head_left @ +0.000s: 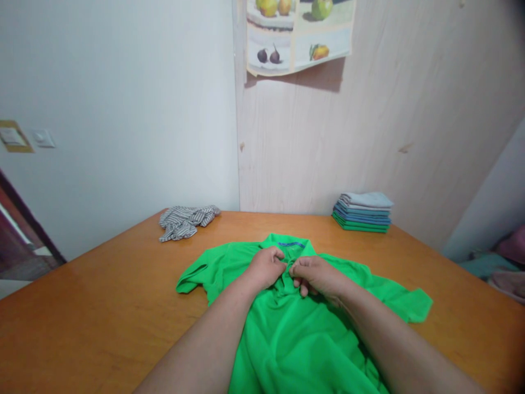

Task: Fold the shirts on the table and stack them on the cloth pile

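Note:
A bright green polo shirt (287, 339) lies front side up on the table, its collar at the far end and its sleeves spread to both sides. My left hand (268, 266) pinches the fabric at the left of the neck placket. Opposite it, my right hand (309, 275) has its fingers curled and pinched on the placket's right edge. The two hands almost meet just below the collar. Whatever button lies between the fingertips is too small to make out. Loose wrinkles run across the shirt's body beneath my forearms.
A wooden table (102, 306) carries the shirt. At its back left lies a crumpled striped garment (184, 220). A stack of folded clothes (363, 212) in grey, blue and green stands at the back right. A fruit poster (301, 33) hangs on the wall behind.

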Available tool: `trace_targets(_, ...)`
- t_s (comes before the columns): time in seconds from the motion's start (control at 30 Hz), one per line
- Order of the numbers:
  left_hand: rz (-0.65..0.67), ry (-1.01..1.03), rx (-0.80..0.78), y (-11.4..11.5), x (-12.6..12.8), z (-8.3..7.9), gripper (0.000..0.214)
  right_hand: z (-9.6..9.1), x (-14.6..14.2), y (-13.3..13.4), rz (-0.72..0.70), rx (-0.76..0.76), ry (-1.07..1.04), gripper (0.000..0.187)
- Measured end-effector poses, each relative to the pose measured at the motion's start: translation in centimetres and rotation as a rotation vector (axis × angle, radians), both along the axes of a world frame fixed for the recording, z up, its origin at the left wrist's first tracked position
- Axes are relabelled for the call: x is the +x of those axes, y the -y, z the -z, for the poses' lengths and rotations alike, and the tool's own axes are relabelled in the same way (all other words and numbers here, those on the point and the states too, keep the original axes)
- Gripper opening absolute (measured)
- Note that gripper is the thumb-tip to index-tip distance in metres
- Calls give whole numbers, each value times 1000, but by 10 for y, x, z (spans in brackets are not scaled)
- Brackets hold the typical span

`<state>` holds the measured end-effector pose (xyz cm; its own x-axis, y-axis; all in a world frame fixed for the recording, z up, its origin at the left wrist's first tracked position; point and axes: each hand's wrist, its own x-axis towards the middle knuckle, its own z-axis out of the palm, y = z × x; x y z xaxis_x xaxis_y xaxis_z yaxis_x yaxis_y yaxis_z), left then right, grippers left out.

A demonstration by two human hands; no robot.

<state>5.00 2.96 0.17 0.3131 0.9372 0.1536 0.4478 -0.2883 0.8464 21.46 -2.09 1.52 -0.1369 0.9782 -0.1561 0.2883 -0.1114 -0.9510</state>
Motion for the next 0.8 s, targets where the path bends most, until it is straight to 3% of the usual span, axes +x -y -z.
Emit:
trace_targets(0.2,2,-125,110,1,0,4,25,2,16,-12,225,143,40,10)
trace_targets(0.33,5,-198,179,1,1,6,23,12,21,-20,307,220,153,29)
trace_targets(0.53,2,-232,220,-1,3,7,13,22,20,-25,241,285,227,10)
trace_targets(0.8,-47,-306,247,-1,10,4,14,32,16,-26,173,437,264,12)
